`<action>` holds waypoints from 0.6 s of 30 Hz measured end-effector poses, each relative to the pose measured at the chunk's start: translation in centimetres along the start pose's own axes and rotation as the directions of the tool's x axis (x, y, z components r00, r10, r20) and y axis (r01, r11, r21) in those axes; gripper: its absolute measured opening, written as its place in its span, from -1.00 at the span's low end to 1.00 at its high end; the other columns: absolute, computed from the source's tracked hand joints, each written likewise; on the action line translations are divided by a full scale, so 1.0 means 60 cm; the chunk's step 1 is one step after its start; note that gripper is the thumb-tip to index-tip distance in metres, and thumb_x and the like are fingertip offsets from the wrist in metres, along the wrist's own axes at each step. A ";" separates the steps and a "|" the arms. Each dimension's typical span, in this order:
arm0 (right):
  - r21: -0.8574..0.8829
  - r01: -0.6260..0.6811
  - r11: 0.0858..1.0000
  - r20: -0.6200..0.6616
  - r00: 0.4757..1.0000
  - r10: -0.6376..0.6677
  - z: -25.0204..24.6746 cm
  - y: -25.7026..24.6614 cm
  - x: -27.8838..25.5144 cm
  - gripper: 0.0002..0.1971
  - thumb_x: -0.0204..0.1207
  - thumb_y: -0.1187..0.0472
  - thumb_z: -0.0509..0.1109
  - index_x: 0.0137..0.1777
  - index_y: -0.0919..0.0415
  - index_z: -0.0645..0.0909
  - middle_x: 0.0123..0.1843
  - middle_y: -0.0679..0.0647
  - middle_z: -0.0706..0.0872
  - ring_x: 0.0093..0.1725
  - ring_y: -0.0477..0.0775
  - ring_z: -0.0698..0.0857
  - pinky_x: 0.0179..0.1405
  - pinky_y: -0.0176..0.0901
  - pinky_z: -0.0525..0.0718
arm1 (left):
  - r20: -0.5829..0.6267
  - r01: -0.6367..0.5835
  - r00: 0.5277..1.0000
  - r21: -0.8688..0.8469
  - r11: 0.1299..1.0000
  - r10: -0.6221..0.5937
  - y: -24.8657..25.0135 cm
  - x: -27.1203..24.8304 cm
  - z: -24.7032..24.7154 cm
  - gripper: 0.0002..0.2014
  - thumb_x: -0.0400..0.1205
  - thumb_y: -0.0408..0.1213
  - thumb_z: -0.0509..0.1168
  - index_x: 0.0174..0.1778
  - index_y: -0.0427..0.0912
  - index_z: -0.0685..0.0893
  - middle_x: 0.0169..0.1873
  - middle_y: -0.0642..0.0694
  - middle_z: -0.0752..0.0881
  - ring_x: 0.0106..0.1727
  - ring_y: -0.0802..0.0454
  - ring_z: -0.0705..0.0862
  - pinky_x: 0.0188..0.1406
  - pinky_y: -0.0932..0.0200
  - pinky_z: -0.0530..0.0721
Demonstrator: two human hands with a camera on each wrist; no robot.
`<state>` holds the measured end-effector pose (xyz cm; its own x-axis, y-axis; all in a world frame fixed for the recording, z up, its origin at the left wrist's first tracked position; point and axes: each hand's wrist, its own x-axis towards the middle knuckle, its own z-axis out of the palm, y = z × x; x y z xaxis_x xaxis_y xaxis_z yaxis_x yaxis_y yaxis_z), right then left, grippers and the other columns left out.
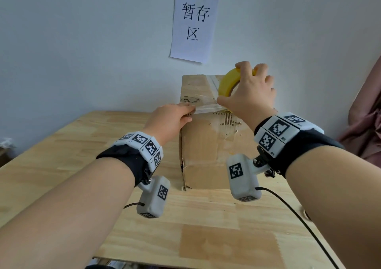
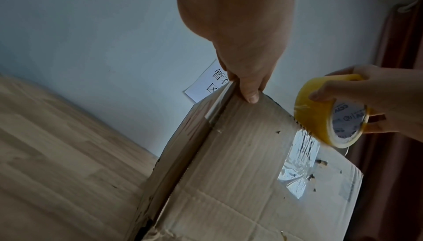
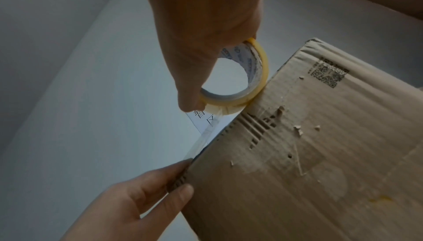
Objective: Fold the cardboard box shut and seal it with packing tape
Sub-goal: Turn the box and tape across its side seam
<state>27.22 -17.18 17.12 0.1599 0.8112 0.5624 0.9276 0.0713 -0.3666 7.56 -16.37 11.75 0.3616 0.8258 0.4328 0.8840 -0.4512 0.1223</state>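
Flaps of the cardboard box [image 1: 208, 145] already folded down; upright on the wooden tabletop [image 1: 61, 165], close to the wall, below the paper sign [image 1: 193, 26] with printed characters. One clear strip already laid lengthwise along the top, running away toward the far edge. A second strip [image 1: 206, 106] now stretched across the near top edge, from the left corner toward the right. Judged as mid-sealing: closing done, taping under way, this cross strip not yet cut from the roll nor pressed down over the right edge. Still to do, by the look of it: carry the strip over the right side, sever it, smooth it flat. Older torn patches and tape residue on the front face, a printed code on the right side face.

Left hand [image 1: 175, 117] reaching forward, back of hand up, fingers laid over the near left top corner and thumb [image 2: 250, 93] pressing down the front face, pinning the free end of the strip against the cardboard; grip narrow, clamped on corner and tape together. Right hand [image 1: 251, 91] raised at the right top edge, wrist higher than the left, fingers curled over the rim of the yellow packing tape roll [image 1: 228, 83], thumb low beside the strip; grip closed round the roll. Roll held on edge, touching the box's top right edge, tape feeding off its underside. Both forearms roughly parallel, wrist bands with coded markers and hanging camera pods above the tabletop.
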 end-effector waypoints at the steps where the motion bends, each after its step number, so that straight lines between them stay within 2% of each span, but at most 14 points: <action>1: 0.011 -0.003 1.000 -0.010 1.000 0.003 0.001 0.001 -0.002 -0.18 0.23 -0.11 0.54 0.47 -0.01 0.26 0.43 0.17 0.27 0.31 0.34 0.38 0.23 0.19 0.42 | 0.001 0.001 1.000 0.002 1.000 -0.001 0.002 0.000 -0.001 -0.63 0.72 -0.17 0.18 0.46 -0.01 0.52 0.42 -0.06 0.57 0.36 -0.15 0.58 0.28 -0.05 0.56; 6: 0.041 0.013 0.999 -0.066 0.998 -0.010 0.004 0.006 -0.014 -0.09 0.21 -0.12 0.54 0.54 -0.01 0.20 0.44 0.19 0.29 0.34 0.34 0.38 0.25 0.19 0.44 | 0.018 0.011 1.000 0.017 1.000 -0.011 0.011 0.007 -0.010 -0.66 0.71 -0.22 0.18 0.41 -0.04 0.57 0.26 -0.12 0.68 0.26 -0.17 0.61 0.17 -0.06 0.59; 8: 0.045 0.005 0.999 -0.066 0.998 -0.002 0.003 0.009 -0.016 -0.05 0.21 -0.12 0.54 0.56 0.01 0.16 0.40 0.21 0.33 0.33 0.32 0.40 0.24 0.15 0.44 | 0.042 0.019 0.999 0.052 0.998 -0.021 0.021 0.014 -0.010 -0.71 0.70 -0.28 0.18 0.33 -0.15 0.59 0.13 -0.17 0.70 0.16 -0.19 0.62 0.01 -0.02 0.60; 11: 0.081 -0.013 0.997 -0.053 0.998 0.018 -0.003 0.015 -0.016 -0.11 0.24 -0.19 0.51 0.52 0.02 0.20 0.34 0.20 0.37 0.31 0.29 0.41 0.20 0.10 0.46 | 0.062 0.030 0.997 0.108 0.994 -0.037 0.040 0.019 -0.009 -0.75 0.67 -0.36 0.12 0.27 -0.22 0.48 -0.06 -0.21 0.68 -0.09 -0.20 0.64 -0.28 0.05 0.49; 13: 0.179 -0.064 0.982 -0.027 0.997 0.070 -0.008 0.018 -0.012 -0.18 0.28 -0.29 0.45 0.48 -0.05 0.23 0.33 0.17 0.38 0.30 0.26 0.41 0.18 0.10 0.48 | 0.062 0.016 0.998 0.143 0.990 -0.025 0.046 0.022 -0.012 -0.71 0.68 -0.31 0.12 0.32 -0.14 0.49 -0.04 -0.16 0.71 -0.08 -0.18 0.66 -0.25 0.08 0.51; 15: 0.290 -0.109 0.951 0.012 0.994 0.110 -0.010 0.022 -0.008 -0.21 0.27 -0.36 0.43 0.44 -0.11 0.23 0.29 0.16 0.39 0.27 0.27 0.46 0.14 0.10 0.53 | 0.059 0.006 0.998 0.175 0.985 -0.017 0.046 0.020 -0.012 -0.72 0.72 -0.20 0.13 0.32 -0.06 0.55 0.03 -0.11 0.73 0.03 -0.15 0.67 -0.07 0.07 0.51; 18: 0.400 -0.171 0.900 0.068 0.985 0.157 -0.010 0.026 -0.008 -0.11 0.21 -0.38 0.48 0.46 -0.08 0.18 0.30 0.18 0.40 0.25 0.27 0.53 0.18 0.13 0.59 | 0.031 -0.012 1.000 0.169 0.986 0.007 0.041 0.014 -0.006 -0.69 0.74 -0.18 0.10 0.39 -0.06 0.55 0.23 -0.08 0.68 0.22 -0.12 0.61 0.15 0.03 0.51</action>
<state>28.78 -17.77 16.73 0.2801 0.8501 0.4459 0.6730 0.1573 -0.7227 9.95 -16.93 12.74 0.3764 0.8328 0.4060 0.9171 -0.3971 -0.0355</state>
